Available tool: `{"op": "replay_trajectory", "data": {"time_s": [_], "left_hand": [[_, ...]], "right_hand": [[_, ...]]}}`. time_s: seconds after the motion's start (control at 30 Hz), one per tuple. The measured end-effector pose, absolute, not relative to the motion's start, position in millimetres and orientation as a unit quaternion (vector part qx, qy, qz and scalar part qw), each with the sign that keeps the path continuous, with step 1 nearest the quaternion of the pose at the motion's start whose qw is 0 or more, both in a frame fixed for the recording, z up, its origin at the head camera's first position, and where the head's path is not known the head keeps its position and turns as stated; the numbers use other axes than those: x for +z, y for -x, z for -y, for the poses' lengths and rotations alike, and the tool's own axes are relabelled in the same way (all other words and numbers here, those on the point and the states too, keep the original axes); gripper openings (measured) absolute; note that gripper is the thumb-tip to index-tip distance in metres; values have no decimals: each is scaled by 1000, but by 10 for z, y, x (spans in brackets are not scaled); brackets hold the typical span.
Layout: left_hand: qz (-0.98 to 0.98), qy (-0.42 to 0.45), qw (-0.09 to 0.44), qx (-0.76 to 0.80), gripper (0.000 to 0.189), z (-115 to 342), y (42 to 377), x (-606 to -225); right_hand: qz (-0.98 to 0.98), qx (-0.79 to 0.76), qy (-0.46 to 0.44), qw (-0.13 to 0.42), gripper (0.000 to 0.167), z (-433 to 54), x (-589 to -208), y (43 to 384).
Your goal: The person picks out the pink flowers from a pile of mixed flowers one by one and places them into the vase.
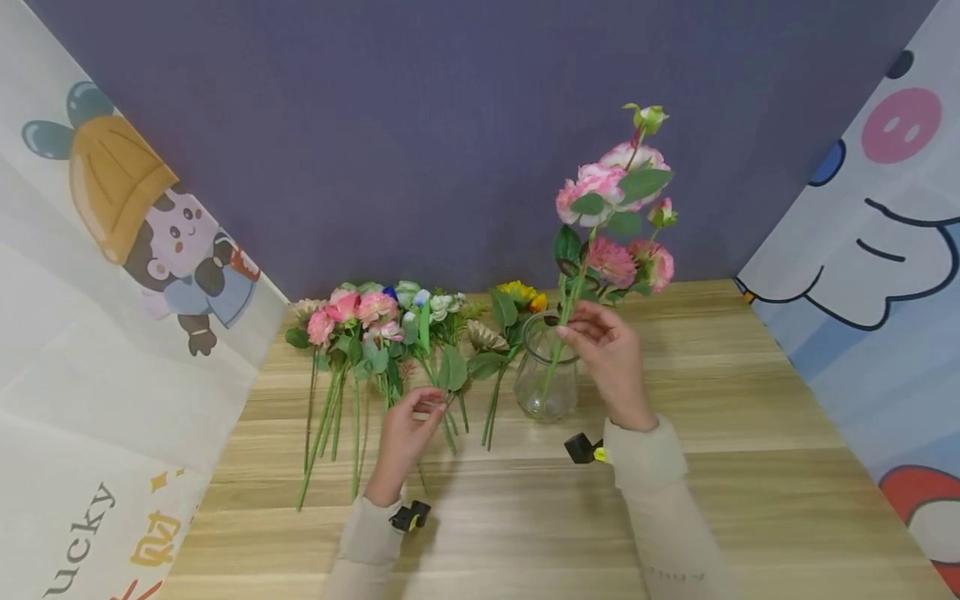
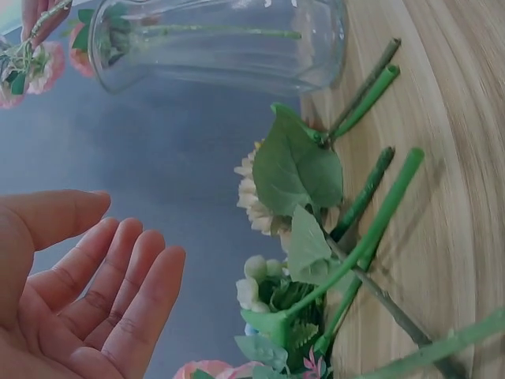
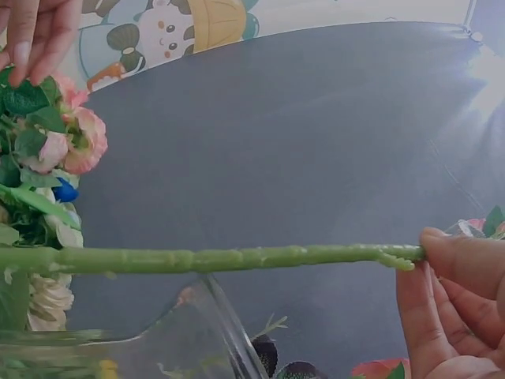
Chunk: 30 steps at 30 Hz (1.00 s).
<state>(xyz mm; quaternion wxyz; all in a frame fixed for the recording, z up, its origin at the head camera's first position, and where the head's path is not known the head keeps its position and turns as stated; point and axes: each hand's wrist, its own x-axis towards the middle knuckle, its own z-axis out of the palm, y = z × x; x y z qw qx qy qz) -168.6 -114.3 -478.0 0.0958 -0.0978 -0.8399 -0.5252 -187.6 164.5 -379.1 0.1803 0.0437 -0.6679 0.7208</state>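
My right hand (image 1: 611, 358) pinches the green stem (image 3: 237, 259) of a pink-and-white artificial flower (image 1: 600, 185) between thumb and fingertips, beside and above the rim of a clear glass vase (image 1: 531, 390). In the right wrist view the stem crosses in front of the glass. Deeper pink blooms (image 1: 611, 262) show just behind that hand. The left wrist view shows a stem (image 2: 229, 31) inside the vase. My left hand (image 1: 408, 433) hovers near the laid-out stems with loosely bent fingers, holding nothing.
Left of the vase, several artificial flowers lie in a row along the back wall: pink blooms (image 1: 377, 308), white ones (image 1: 442, 307), a beige one (image 1: 486, 337) and yellow ones (image 1: 519, 291). Their stems point toward the front of the wooden table (image 1: 510, 517). Printed curtains (image 1: 862, 358) flank both sides.
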Motion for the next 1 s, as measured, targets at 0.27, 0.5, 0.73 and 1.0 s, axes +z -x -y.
{"op": "replay_trajectory", "data": {"time_s": [0.27,0.5,0.73,1.0], "left_hand": [[845,83,106,-517,22,1241,1703,-4798],[863,66,110,-489,20,1318,1708,-4818],[856,53,105,-503,20,1382,1715,-4829],[864,45,113,-489,25,1424,1715,-4818]], "right_hand": [[667,720,-47,185,35,-1675,-3732,1956],[676,711,-52,185,37,-1705,-3686,2029],[667,715,-72,195,37,-1735,-3633,2138],[662,721,-70,192,36,-1789,-3583,2204]]}}
